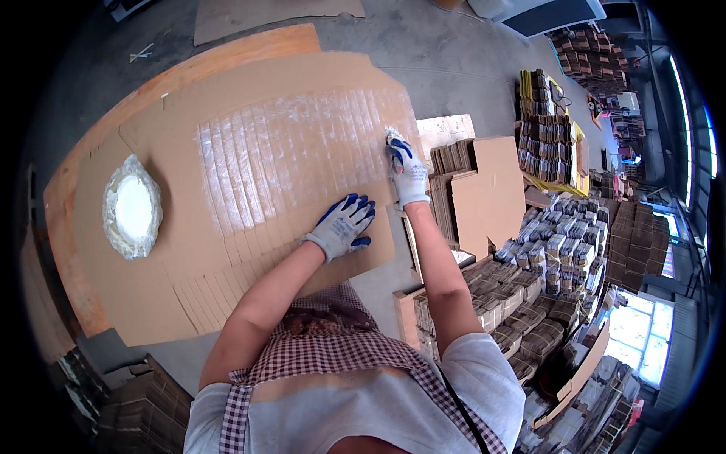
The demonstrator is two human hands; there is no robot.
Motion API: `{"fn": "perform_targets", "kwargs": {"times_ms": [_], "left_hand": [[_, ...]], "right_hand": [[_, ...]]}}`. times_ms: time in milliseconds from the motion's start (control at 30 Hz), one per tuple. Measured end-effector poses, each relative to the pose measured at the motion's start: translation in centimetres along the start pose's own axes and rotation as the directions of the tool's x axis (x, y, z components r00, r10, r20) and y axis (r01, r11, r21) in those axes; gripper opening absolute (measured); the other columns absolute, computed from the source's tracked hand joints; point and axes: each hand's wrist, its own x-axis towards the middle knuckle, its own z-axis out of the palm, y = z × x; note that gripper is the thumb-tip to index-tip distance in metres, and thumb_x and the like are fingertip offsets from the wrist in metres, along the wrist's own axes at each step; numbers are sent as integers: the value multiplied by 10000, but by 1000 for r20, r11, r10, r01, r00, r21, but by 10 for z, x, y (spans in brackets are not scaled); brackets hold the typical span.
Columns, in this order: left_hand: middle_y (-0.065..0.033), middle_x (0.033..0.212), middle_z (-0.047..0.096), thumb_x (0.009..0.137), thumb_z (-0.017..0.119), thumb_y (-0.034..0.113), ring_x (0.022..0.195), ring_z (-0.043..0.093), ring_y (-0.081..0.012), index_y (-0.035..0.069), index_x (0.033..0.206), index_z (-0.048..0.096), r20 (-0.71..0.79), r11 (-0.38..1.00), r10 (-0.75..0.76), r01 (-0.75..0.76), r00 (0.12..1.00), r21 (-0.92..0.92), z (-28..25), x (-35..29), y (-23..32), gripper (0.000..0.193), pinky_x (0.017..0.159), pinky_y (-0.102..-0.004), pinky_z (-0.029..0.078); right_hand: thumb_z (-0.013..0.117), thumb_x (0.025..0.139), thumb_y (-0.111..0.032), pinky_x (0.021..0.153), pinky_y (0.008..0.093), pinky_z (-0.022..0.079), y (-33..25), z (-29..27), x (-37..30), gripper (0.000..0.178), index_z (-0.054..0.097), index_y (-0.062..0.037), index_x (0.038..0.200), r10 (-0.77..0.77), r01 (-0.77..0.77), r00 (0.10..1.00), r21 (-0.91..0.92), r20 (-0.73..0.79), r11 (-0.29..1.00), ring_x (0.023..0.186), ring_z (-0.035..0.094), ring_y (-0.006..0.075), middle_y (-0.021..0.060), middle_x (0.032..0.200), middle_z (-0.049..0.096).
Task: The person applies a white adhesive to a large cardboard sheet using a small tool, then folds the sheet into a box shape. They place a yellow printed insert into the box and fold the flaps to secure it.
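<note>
Overlapping cardboard sheets (280,155) lie fanned out in narrow steps, with wet, whitish, shiny smears across their strips. Gloved in white and blue, my left hand (344,225) presses on the near right part of the cardboard, its fingers spread. My right hand (407,172), in a matching glove, is at the right edge of the sheets. Its fingers close around a small whitish wad (392,137), partly hidden by the glove. At the left of the cardboard stands a bowl (133,212) of white paste, its rim thickly crusted.
The wooden tabletop (76,250) shows along the far and left sides. Cut cardboard pieces (490,193) stand right of the table. Several bundled cardboard stacks (541,303) fill the right side. More stacks (144,412) sit at the lower left. A flat sheet (272,17) lies on the floor beyond.
</note>
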Motion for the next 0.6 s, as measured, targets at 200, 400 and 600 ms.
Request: {"fn": "perform_targets", "kwargs": {"times_ms": [200, 400, 600], "left_hand": [[-126, 1477, 407, 911, 489, 530, 1394, 326, -300, 67, 1383, 456, 47, 999, -41, 40, 998, 6, 0, -4, -4, 662, 1179, -452, 206], [-119, 1474, 413, 905, 495, 539, 1390, 332, -298, 66, 1379, 465, 12, 1000, -21, 21, 1000, 15, -5, 3, -3, 671, 1176, -450, 214], [-120, 1489, 395, 915, 477, 540, 1398, 320, -297, 63, 1386, 457, 45, 1000, -19, 19, 999, 6, 5, -2, -4, 671, 1182, -452, 198]], "right_hand": [[564, 782, 38, 987, 402, 468, -48, 2, -22, 389, 627, -102, 1140, -206, 213, 960, -19, 190, 977, 1181, 569, 316, 124, 1226, 615], [598, 815, -1, 939, 361, 486, 4, -13, 24, 347, 613, -35, 1161, 227, -228, 971, -7, -69, 974, 1032, 626, 318, 141, 1142, 649], [604, 898, -8, 856, 325, 551, -41, 12, 4, 314, 571, 24, 1208, 386, -467, 843, 865, 373, 182, 1006, 632, 211, 118, 1168, 628]]}}
